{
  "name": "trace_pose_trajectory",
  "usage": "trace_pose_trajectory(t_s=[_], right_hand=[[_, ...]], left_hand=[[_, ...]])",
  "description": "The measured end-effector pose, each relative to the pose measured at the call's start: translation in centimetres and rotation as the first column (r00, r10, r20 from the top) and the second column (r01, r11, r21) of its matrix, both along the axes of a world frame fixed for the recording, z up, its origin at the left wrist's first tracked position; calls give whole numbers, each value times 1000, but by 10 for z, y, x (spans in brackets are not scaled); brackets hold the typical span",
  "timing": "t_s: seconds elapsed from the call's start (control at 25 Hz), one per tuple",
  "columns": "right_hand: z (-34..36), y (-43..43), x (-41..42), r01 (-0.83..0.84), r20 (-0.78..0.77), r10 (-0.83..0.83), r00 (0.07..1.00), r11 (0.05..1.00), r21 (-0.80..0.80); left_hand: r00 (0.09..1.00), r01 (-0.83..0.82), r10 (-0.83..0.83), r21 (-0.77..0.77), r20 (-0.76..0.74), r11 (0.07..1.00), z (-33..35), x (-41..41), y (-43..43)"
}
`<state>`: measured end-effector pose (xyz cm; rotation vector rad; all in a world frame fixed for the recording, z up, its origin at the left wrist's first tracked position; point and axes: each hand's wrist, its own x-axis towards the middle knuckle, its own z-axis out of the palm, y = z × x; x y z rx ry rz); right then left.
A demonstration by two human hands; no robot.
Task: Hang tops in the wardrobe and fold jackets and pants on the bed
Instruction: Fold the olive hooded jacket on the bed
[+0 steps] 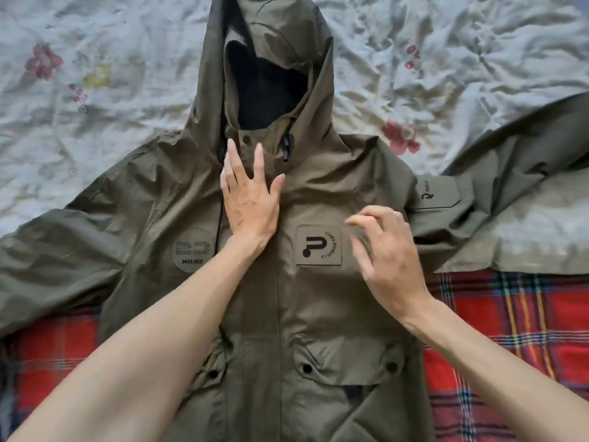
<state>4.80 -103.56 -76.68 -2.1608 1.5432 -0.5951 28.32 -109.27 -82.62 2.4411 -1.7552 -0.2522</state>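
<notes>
The jacket is thin woven shell cloth, matt with a faint sheen and finely creased; its hood lining looks dark and fuzzy. The chest patch is smoother and flat-printed, and the pocket snaps are dark and matt. The pale floral sheet is soft, heavily crumpled cloth; toward the bed's near edge lies a plaid blanket of coarser weave.

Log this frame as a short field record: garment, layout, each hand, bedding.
garment: olive hooded jacket
layout: front up, closed, sleeves spread, hood pointing away
left hand: flat on chest below collar
right hand: fingers loosely curled beside square logo patch, holding nothing
bedding: pale floral sheet, red plaid blanket
</notes>
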Motion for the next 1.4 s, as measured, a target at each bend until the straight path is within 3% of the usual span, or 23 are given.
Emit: trace_pose_trajectory(t_s=[0.08,0.12,0.2,0.24,0.32,0.44,0.6,0.84,0.92,1.0,1.12,1.2,1.28,1.32,1.4], right_hand=[[3,67,-50,317,123,-340,932,933,173],[0,94,-68,430,158,-504,849,834,345],[-11,130,-85,418,210,-713,669,595,687],[-14,136,-88,328,230,-725,649,539,776],[-22,135,-91,213,247,-639,729,555,804],[-31,153,-98,307,170,-607,776,600,739],[-27,227,-113,407,-1,-571,821,585,701],[-15,284,-131,498,-345,-360,867,603,623],[-7,277,-128,510,-417,-301,858,602,614],[8,249,-129,510,-280,-438,854,599,617],[17,148,-133,477,98,-693,714,585,656],[13,67,-125,337,300,-762,575,554,761],[6,2,-111,99,437,-848,301,484,870],[-1,-18,-107,70,452,-867,211,475,877],[-17,-35,-112,337,430,-873,231,486,806]], left_hand=[[992,118,-113,-117,51,986,22,-6,51],[980,196,-189,-120,68,973,28,-12,86],[946,319,-318,-2,53,948,23,-22,149],[937,343,-347,79,46,936,17,-24,169],[941,312,-334,240,58,920,-1,-23,178],[932,308,-357,375,67,874,-17,-23,168],[921,349,-388,350,44,869,-14,-25,173],[919,353,-395,449,0,821,8,-28,165],[937,323,-348,326,18,889,25,-35,163],[956,292,-293,72,0,954,39,-45,159],[947,313,-320,-147,-30,938,44,-74,129],[938,340,-346,-127,-31,932,30,-101,102],[946,324,-324,-44,2,945,6,-122,85],[951,308,-308,-11,34,951,-7,-128,83],[952,288,-289,24,100,957,-31,-134,83]])
